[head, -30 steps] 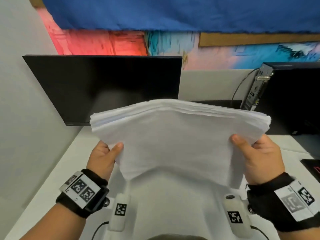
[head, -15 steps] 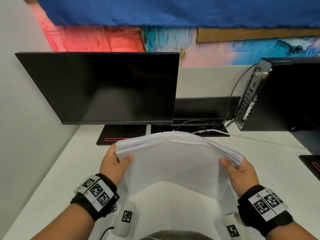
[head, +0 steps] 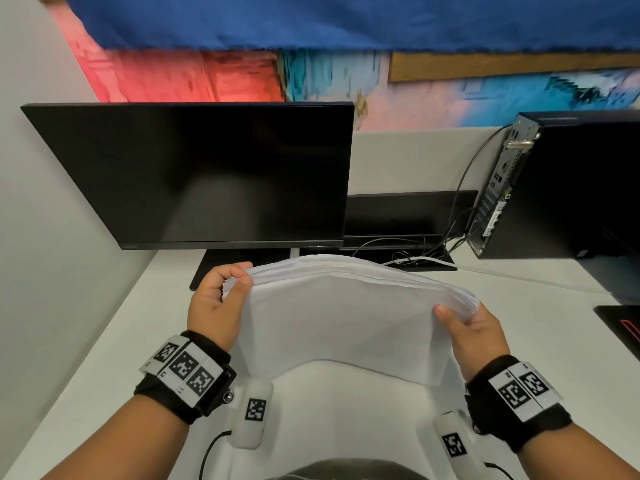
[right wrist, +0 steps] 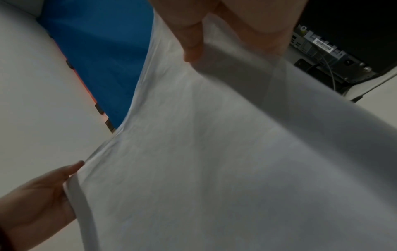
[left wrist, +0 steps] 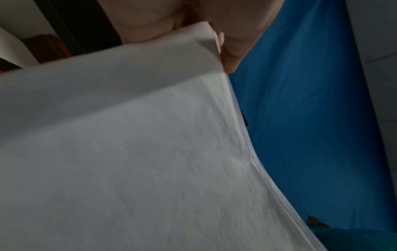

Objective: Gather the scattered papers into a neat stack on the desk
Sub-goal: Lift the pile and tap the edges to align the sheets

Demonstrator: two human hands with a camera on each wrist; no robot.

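Note:
A thick stack of white papers (head: pixel 346 317) is held upright between both hands above the white desk (head: pixel 114 341), bowed upward in the middle. My left hand (head: pixel 221 299) grips its left edge, thumb on the near face and fingers curled over the top corner. At the stack's right edge my right hand (head: pixel 471 327) holds it, thumb on the near face. The left wrist view shows the papers (left wrist: pixel 150 152) filling the frame below my left hand (left wrist: pixel 223 47). In the right wrist view my right hand (right wrist: pixel 193 40) pinches the papers (right wrist: pixel 214 152).
A dark monitor (head: pixel 207 174) stands behind the papers on a black base. A black computer case (head: pixel 571 188) with cables (head: pixel 415 251) sits at the back right. A black pad (head: pixel 620 323) lies at the right edge. A grey partition wall closes the left side.
Both hands have lowered the stack from in front of the monitor toward the desk and drawn closer together. My left hand's fingers now curl over the top left corner.

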